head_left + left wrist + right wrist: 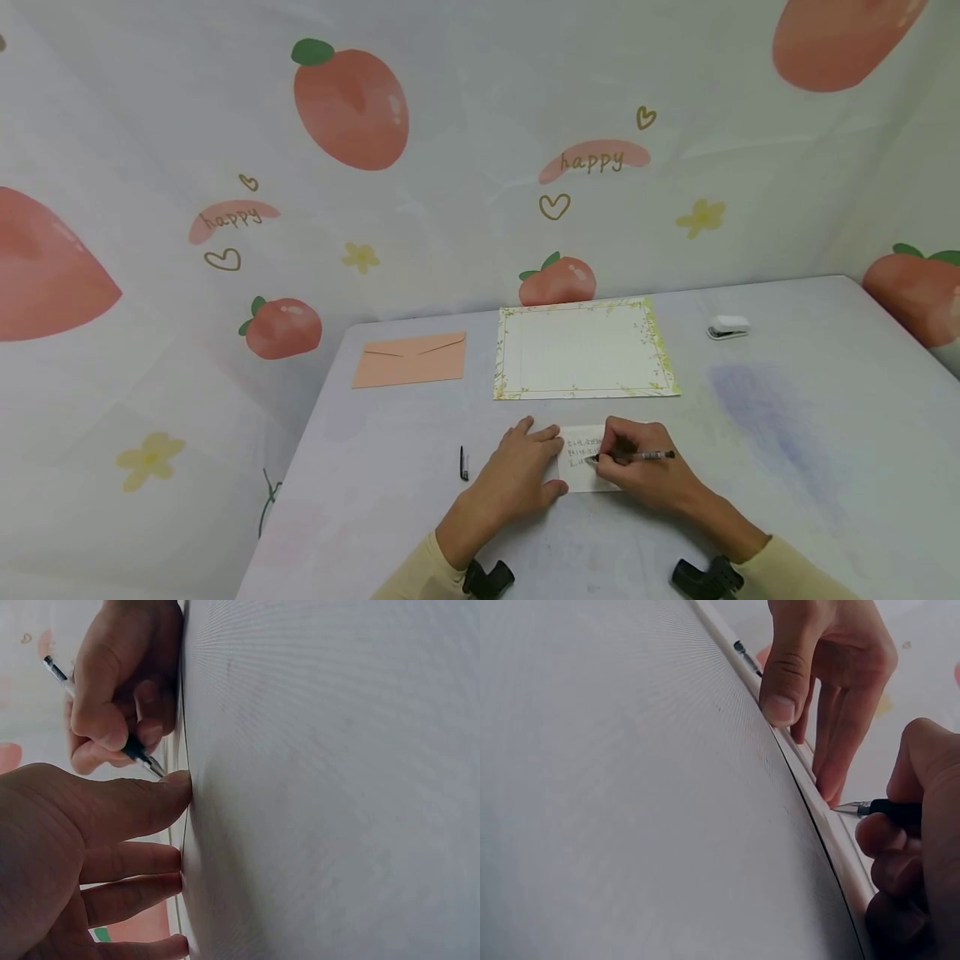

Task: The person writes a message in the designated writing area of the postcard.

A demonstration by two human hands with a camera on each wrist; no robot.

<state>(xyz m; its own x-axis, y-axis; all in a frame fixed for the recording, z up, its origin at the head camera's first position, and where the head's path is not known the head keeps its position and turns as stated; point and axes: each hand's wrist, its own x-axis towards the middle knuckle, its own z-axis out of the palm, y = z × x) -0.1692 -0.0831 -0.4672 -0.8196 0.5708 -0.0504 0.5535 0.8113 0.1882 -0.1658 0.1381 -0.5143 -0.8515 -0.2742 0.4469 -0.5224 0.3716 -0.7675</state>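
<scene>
— What's laid out around your grip, biggest thing first?

— The table (pixel 787 467) carries it all. Well beyond my knuckles lies the bordered letter sheet (pixel 585 348), its long side running across me; off to the far left of it is the peach envelope (pixel 410 360), and far to the right a small white clip-like gadget (pixel 728 327), which I can't identify further. Nothing out there touches my hands.

— And the thing you're working on?

— The small white card (pixel 587 467) sits directly under my grip, between my two hands, long axis running left to right. A few lines of writing already show near its top edge.

— Which hand is doing what?

— My left hand (pixel 521 473) lies flat, fingers straight, pressing down the card's left edge. My right hand (pixel 645 471) has its fingers curled round the pen (pixel 633 456); the barrel points away to the right of my knuckles, and the tip angles left and down towards the card, just short of my left thumb (pixel 154 799).

— Is the tip touching?

— It's at the surface or a hair off it; I can't tell which. I judge any further line would go below the written ones, nearer my wrist.

— Anything smaller?

— The pen cap (pixel 463 463), lying just left of my left hand, apart from it.
</scene>
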